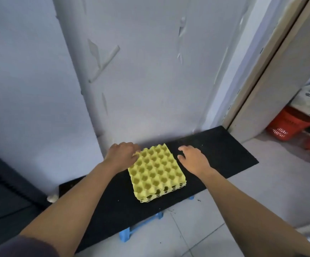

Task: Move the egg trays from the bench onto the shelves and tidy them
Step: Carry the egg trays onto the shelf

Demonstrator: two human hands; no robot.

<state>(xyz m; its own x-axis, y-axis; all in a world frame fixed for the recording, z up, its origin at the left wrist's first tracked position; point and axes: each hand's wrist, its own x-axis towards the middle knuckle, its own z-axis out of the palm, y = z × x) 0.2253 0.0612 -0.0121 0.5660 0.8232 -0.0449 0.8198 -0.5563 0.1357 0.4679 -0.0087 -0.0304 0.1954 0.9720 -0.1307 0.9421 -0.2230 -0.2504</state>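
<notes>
Your two bare forearms (pixel 72 197) reach forward and down, one on each side of the load, which reads as the setup for a two-sided lift. Beneath them runs the long black rubber-topped bench (pixel 221 151), set against the pale wall on blue plastic supports (pixel 126 234). Near its middle, sitting slightly askew, lies the short stack of yellow moulded-pulp egg trays (pixel 156 171), not yet lifted; no shelves are in view. Your left hand (pixel 121 154) has relaxed fingers laid against the stack's far left corner, touching but not clamped as far as I can tell. Your right hand (pixel 193 157) is spread loose just beside the right edge, holding nothing.
</notes>
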